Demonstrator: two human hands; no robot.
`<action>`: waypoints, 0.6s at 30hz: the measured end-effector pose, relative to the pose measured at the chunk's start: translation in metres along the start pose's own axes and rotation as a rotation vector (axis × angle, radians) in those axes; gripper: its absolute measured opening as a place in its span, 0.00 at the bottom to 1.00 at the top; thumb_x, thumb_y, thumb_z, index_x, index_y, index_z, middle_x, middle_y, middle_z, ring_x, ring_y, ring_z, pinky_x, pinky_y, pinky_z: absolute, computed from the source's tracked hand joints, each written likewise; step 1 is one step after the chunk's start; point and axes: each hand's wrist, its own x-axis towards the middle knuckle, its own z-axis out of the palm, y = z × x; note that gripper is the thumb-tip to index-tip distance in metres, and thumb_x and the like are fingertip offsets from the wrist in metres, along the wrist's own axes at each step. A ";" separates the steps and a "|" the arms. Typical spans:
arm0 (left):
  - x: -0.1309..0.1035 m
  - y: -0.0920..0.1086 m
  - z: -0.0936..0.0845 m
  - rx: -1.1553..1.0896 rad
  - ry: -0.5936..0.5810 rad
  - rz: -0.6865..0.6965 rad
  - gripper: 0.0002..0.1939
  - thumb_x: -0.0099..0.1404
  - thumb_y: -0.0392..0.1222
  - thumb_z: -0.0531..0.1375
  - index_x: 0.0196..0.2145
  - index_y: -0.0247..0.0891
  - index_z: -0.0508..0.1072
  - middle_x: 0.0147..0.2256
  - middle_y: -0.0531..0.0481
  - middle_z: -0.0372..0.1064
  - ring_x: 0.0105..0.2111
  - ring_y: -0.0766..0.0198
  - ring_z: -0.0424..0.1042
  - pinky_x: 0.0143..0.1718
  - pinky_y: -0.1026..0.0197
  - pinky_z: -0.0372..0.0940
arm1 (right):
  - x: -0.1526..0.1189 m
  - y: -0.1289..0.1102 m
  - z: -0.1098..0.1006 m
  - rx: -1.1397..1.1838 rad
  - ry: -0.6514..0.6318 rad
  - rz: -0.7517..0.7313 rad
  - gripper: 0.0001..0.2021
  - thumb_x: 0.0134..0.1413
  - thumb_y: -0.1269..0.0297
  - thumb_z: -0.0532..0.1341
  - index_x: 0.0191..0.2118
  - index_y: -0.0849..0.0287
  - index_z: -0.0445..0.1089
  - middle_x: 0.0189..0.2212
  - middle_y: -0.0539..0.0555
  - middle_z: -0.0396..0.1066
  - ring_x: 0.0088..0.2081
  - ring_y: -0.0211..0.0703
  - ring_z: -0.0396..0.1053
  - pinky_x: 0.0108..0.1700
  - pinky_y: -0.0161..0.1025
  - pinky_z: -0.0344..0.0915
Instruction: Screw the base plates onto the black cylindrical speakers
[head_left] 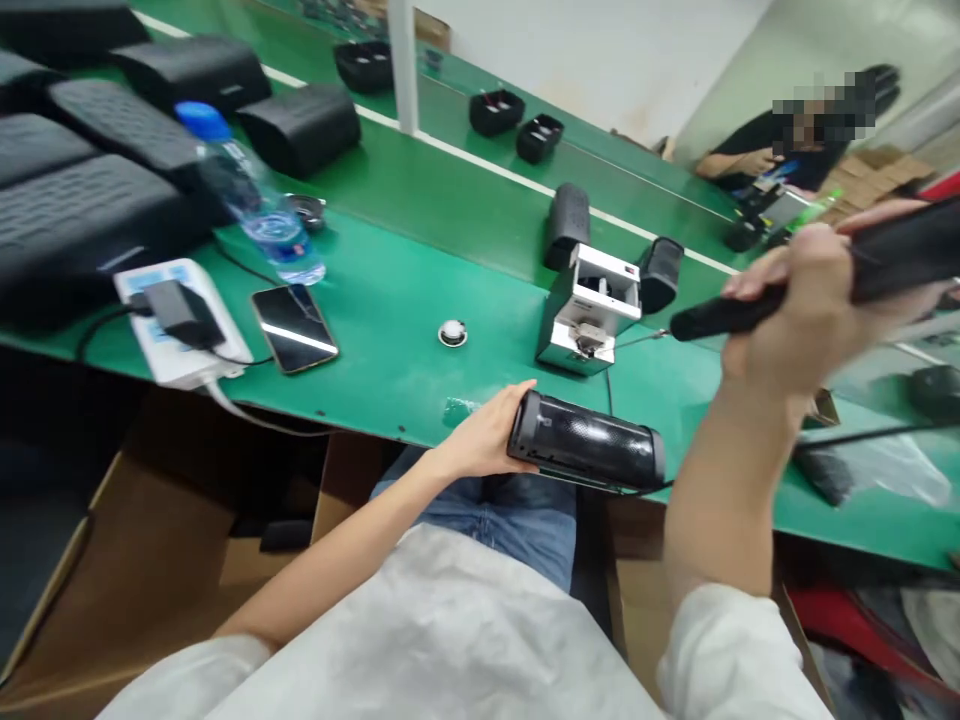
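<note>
1. The left hand (487, 432) cups one end of a black cylindrical speaker (589, 440) at the near edge of the green bench (382, 330); a firm hold there guards against rolling.
2. The right hand (810, 290) wraps a black driver-like tool (907, 250), its thin bit (641, 341) pointing towards a silver box (559, 340); contact is impossible to tell; a level, steady grip suits best.
3. A black cable (660, 489) runs by the speaker's right end; leaving it slack avoids snags.

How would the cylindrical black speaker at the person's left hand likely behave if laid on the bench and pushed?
The cylindrical black speaker would probably roll, given its rounded body. It is likely stiff, judging by its straight sides and firm-looking end rims. Its shiny front might feel slightly slippery.
</note>
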 end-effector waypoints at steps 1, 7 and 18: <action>0.000 0.000 -0.001 0.004 -0.008 0.000 0.72 0.57 0.47 0.85 0.82 0.46 0.44 0.76 0.28 0.59 0.77 0.29 0.64 0.77 0.27 0.64 | 0.002 0.014 0.001 -0.005 -0.036 -0.092 0.09 0.53 0.67 0.69 0.38 0.50 0.69 0.21 0.39 0.59 0.18 0.36 0.60 0.20 0.36 0.58; 0.001 0.001 -0.003 0.023 -0.026 0.005 0.71 0.58 0.47 0.85 0.82 0.45 0.44 0.76 0.26 0.59 0.76 0.27 0.65 0.76 0.26 0.65 | 0.002 0.057 0.006 -0.117 -0.116 -0.157 0.10 0.58 0.62 0.68 0.38 0.48 0.63 0.19 0.37 0.52 0.16 0.33 0.54 0.19 0.37 0.55; 0.002 0.003 -0.004 0.021 -0.021 0.000 0.71 0.58 0.46 0.85 0.83 0.45 0.43 0.74 0.27 0.61 0.74 0.28 0.67 0.75 0.28 0.67 | 0.002 0.069 0.002 -0.271 -0.177 0.007 0.15 0.57 0.56 0.67 0.40 0.44 0.58 0.25 0.40 0.58 0.18 0.34 0.53 0.19 0.42 0.58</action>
